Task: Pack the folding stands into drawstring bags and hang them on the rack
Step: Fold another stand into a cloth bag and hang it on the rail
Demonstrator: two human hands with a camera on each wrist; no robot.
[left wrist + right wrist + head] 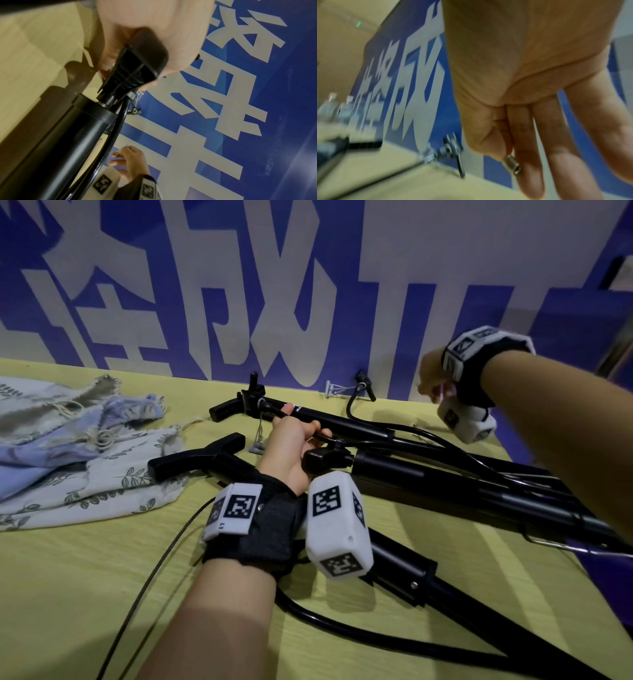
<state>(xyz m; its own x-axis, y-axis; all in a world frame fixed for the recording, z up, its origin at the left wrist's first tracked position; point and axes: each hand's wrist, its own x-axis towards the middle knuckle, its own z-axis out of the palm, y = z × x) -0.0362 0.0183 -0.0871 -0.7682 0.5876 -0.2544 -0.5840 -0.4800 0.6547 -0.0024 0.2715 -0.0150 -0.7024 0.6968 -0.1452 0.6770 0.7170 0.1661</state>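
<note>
Three black folding stands lie folded beside floral drawstring bags.

large white characters on blue wall, unreadable

Black folding stands, leaf-printed white and lilac drawstring bags, yellow-green table, blue-and-white banner

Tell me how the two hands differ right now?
The left hand is low over the table, gripping a black stand's handle. The right hand is raised near the blue wall, pinching a small metal piece, other fingers straight. Both wear black wrist straps with white marker blocks.
</note>
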